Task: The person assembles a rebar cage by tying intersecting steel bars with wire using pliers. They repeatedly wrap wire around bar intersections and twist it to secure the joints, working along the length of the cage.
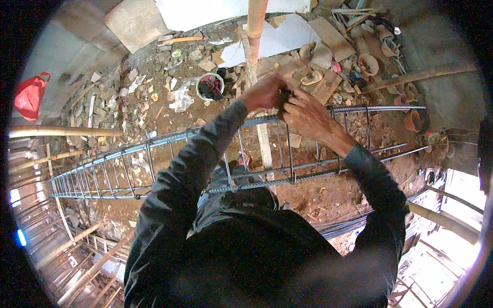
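Observation:
A long reinforcing-bar cage (169, 138), made of steel bars with square stirrups (368, 128) along it, runs across in front of my body. Over its far top bar my two hands meet. My left hand (266, 93) is closed, its fingertips against those of the other hand. My right hand (313, 119) comes in from the right with its fingers bent and closed, just above the bar. Between them is a dark spot; whatever they pinch there is hidden and too small to make out.
An upright bamboo pole (255, 31) stands just beyond my hands. Rubble covers the ground behind the cage, with a white bucket (210, 86) of dark stuff. A red bag (32, 96) hangs at far left. Loose bars (339, 231) lie on the near right.

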`<state>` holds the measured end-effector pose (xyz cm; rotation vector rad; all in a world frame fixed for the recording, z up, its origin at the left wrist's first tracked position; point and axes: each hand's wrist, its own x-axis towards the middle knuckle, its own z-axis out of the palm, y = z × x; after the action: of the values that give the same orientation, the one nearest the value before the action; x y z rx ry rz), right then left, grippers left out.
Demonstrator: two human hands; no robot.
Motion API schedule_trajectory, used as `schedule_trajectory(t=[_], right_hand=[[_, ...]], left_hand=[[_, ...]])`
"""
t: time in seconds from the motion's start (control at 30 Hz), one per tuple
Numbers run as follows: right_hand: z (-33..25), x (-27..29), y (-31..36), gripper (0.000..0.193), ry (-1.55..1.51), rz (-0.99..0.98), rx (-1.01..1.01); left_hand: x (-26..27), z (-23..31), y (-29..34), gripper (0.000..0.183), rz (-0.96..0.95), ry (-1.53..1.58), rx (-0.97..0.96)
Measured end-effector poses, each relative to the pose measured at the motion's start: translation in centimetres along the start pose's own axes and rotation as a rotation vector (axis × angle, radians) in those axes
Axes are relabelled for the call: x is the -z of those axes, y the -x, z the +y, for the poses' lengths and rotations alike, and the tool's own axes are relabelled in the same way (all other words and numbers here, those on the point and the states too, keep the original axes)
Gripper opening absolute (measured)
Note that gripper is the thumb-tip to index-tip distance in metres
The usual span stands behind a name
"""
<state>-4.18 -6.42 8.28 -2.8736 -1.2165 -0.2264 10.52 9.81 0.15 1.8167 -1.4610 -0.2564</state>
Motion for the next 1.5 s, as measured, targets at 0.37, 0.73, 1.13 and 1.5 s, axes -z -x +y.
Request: schedule_trajectory(t=[0.37, 0.73, 1.13, 1.5], right_hand=[[0.6, 1.7, -3.8, 0.016, -0.064, -0.190, -0.084], [-6.6, 5.9, -5.4, 0.037, -0.047, 0.021, -0.470], [-22.4, -0.1, 17.6, 0.028, -0.053, 1.046, -1.970], [-20.9, -14.4, 24.2, 0.046, -0.573, 1.303, -1.660]], left_hand=[[4.3, -1.2, -1.8, 0.031, 0.167, 0.527, 0.255], [10.5, 2.6, 14.7, 0.040, 0.457, 0.313, 0.317], [9.5, 7.1, 36.1, 0.025, 1.004, 0.165, 0.967], [8.2, 10.8, 28.5, 0.020, 0.853, 0.157, 0.785]])
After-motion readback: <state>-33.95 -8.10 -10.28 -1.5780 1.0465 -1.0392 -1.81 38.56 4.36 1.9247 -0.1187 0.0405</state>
